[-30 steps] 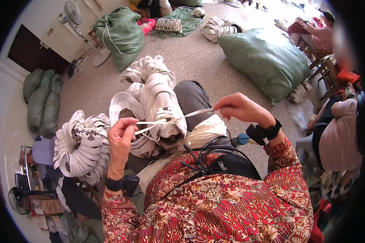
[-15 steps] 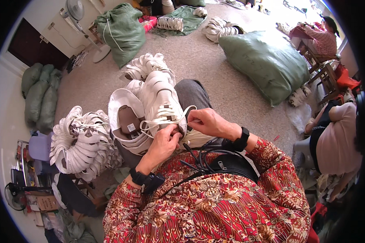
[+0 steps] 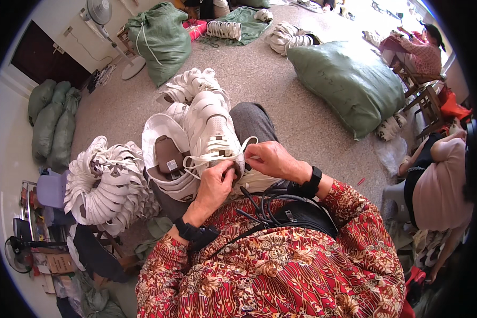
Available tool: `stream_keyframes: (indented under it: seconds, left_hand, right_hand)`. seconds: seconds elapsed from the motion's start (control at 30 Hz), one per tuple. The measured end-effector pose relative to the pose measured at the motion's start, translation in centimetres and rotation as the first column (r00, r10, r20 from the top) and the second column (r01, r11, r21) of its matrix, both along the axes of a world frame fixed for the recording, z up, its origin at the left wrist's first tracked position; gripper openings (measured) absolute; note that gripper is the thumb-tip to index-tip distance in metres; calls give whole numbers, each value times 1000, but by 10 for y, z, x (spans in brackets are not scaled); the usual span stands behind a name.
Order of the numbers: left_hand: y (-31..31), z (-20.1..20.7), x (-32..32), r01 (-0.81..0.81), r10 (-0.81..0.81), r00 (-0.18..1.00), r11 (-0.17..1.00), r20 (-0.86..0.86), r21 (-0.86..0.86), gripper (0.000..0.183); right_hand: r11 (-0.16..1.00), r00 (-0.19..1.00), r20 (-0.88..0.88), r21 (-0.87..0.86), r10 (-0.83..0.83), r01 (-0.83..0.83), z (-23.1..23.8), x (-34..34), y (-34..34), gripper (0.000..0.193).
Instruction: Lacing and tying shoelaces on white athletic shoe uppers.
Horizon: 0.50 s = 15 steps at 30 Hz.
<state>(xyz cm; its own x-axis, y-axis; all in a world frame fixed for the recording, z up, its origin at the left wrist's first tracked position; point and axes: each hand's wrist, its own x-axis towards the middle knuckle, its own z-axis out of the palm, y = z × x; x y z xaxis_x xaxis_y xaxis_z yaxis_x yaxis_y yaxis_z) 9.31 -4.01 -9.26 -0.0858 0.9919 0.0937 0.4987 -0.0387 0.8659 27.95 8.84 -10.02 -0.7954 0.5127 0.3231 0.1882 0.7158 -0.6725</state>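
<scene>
Across my lap lies a row of white shoe uppers (image 3: 206,108) nested one in another, the nearest with brown lining. A white shoelace (image 3: 213,157) runs through its eyelets, with a loop standing up on the right. My left hand (image 3: 215,183) is closed, thumb and fingers pinching the upper by its brown-lined opening. Just right of it, my right hand (image 3: 274,160) pinches the shoelace beside the loop; its fingertips partly hide the lace end. Another white upper (image 3: 164,143) with a brown inside and a small white label rests left of the laced one.
A curled stack of white uppers (image 3: 108,183) sits at my left. Green sacks (image 3: 350,85) stand or lie on the floor, with more by the left wall (image 3: 10,127). A standing fan (image 3: 134,68) is far left. Co-workers sit at the right, one in a pink top (image 3: 442,177).
My left hand has shifted very slightly at the shoe opening. My right hand stays almost in place by the lace loop. The view has tilted a little.
</scene>
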Motion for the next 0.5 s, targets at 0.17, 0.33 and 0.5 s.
stream_keyframes:
  seconds: [0.17, 0.33, 0.5]
  left_hand:
    - [4, 2, 3, -91, 94, 994, 995, 60, -48, 17]
    - [6, -1, 2, -94, 95, 995, 995, 42, -39, 21]
    - [7, -1, 1, -80, 88, 992, 994, 91, -79, 24]
  right_hand:
    - [999, 995, -98, -20, 31, -33, -4, -9, 0, 11]
    - [998, 988, -154, -62, 6, -16, -4, -13, 3, 11]
    - [997, 997, -61, 57, 47, -44, 2, -24, -2, 10]
